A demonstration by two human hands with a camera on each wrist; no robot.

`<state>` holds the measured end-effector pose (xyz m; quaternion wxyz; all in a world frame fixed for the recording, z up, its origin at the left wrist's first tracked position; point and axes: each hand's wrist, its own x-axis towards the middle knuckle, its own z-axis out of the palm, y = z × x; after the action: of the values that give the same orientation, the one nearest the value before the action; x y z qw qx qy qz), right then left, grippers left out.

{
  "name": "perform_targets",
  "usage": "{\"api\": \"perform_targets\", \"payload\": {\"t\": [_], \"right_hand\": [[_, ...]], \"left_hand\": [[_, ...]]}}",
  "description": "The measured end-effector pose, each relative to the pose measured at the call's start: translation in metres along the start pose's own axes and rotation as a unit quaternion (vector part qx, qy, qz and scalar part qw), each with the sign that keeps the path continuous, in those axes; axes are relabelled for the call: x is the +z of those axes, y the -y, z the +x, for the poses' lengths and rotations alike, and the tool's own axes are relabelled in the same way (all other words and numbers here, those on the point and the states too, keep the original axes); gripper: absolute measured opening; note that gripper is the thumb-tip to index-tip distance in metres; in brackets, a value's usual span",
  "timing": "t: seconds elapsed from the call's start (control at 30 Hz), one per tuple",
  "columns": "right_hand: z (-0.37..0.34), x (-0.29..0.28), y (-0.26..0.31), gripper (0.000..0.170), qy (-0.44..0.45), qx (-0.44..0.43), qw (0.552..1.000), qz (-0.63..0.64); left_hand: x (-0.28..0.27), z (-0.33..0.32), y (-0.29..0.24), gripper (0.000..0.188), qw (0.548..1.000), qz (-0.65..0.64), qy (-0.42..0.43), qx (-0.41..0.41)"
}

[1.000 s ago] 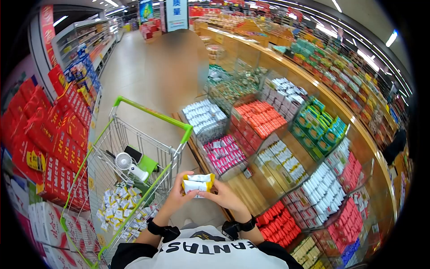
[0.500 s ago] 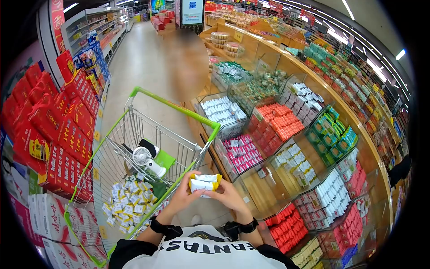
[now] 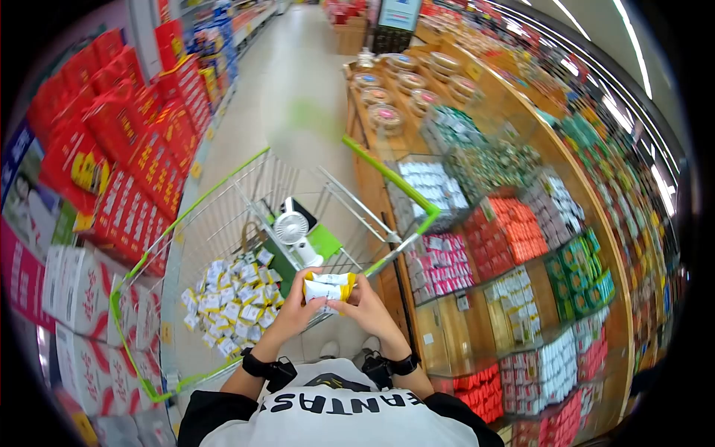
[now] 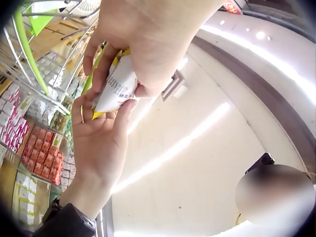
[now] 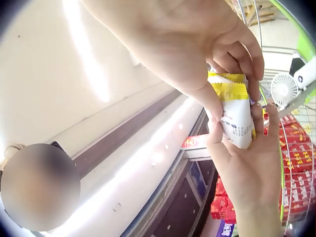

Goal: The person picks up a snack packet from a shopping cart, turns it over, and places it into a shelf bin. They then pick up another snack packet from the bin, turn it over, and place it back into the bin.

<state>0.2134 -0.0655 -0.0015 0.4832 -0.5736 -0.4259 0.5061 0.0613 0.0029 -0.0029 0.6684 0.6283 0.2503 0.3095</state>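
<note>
In front of my chest, both hands hold a few small white-and-yellow wrapped snack packets, stacked together. My left hand grips them from the left side, thumb in front and fingers curled behind. From the other side my right hand pinches them, its thumb near the left one. Printed digits show on one white wrapper in the left wrist view. The right wrist view shows the crimped yellow end of a packet by the right thumb. Just beyond the hands stands a shopping cart with green rails.
Inside the cart lie a heap of similar packets, a white handheld fan and a green bag. Bins of wrapped snacks line the wooden counter on the right. Red gift boxes and white cartons are stacked left.
The head view has turned left and tilted down, so the cart and bins sit further right. The person ahead in the aisle has dropped from clear view. Both hands keep holding the packets.
</note>
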Motion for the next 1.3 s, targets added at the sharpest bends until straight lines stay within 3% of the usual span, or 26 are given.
{"api": "perform_targets", "payload": {"t": [0.1,0.17,0.23,0.27,0.4,0.5,0.63,0.67,0.83,1.03,1.1,1.17,1.23,1.3], "right_hand": [[0.023,0.025,0.003,0.047,0.073,-0.044,0.996,0.035],[0.038,0.043,0.004,0.045,0.134,-0.036,0.989,0.051],[0.054,0.061,0.002,0.043,0.203,-0.040,0.978,-0.035],[0.061,0.072,-0.006,0.040,0.225,-0.097,0.969,-0.021],[0.076,0.103,0.000,0.044,0.318,-0.076,0.940,-0.097],[0.092,0.129,-0.019,0.047,0.395,-0.073,0.912,-0.089],[0.107,0.157,-0.050,0.049,0.449,-0.099,0.874,-0.158],[0.106,0.158,-0.045,0.060,0.462,-0.051,0.868,-0.173],[0.113,0.161,-0.055,0.070,0.462,-0.012,0.861,-0.213],[0.118,0.164,-0.082,0.058,0.444,-0.066,0.869,-0.210],[0.121,0.166,-0.084,0.052,0.446,0.020,0.876,-0.185],[0.121,0.165,-0.081,0.050,0.445,0.013,0.880,-0.166],[0.117,0.164,-0.060,0.048,0.457,0.118,0.872,-0.129],[0.124,0.166,-0.075,0.047,0.478,0.127,0.864,-0.087]], "left_hand": [[-0.023,-0.018,-0.004,0.049,0.996,-0.017,-0.081,0.025],[-0.041,-0.037,0.001,0.053,0.992,-0.004,-0.126,-0.005],[-0.057,-0.054,0.020,0.056,0.977,-0.046,-0.208,-0.004],[-0.061,-0.065,0.017,0.056,0.975,-0.055,-0.214,-0.007],[-0.064,-0.108,0.007,0.052,0.955,0.030,-0.281,-0.094],[-0.060,-0.128,0.023,0.052,0.927,-0.033,-0.367,-0.071],[-0.061,-0.147,0.051,0.053,0.887,0.045,-0.449,-0.096],[-0.061,-0.149,0.058,0.053,0.883,0.045,-0.458,-0.098],[-0.063,-0.152,0.069,0.048,0.872,0.000,-0.462,-0.160],[-0.069,-0.150,0.105,0.052,0.860,0.043,-0.477,-0.174],[-0.072,-0.148,0.110,0.051,0.856,0.034,-0.487,-0.172],[-0.075,-0.147,0.118,0.050,0.852,0.027,-0.496,-0.169],[-0.079,-0.146,0.122,0.050,0.837,0.113,-0.499,-0.193],[-0.082,-0.143,0.118,0.050,0.833,0.137,-0.493,-0.210]]}}
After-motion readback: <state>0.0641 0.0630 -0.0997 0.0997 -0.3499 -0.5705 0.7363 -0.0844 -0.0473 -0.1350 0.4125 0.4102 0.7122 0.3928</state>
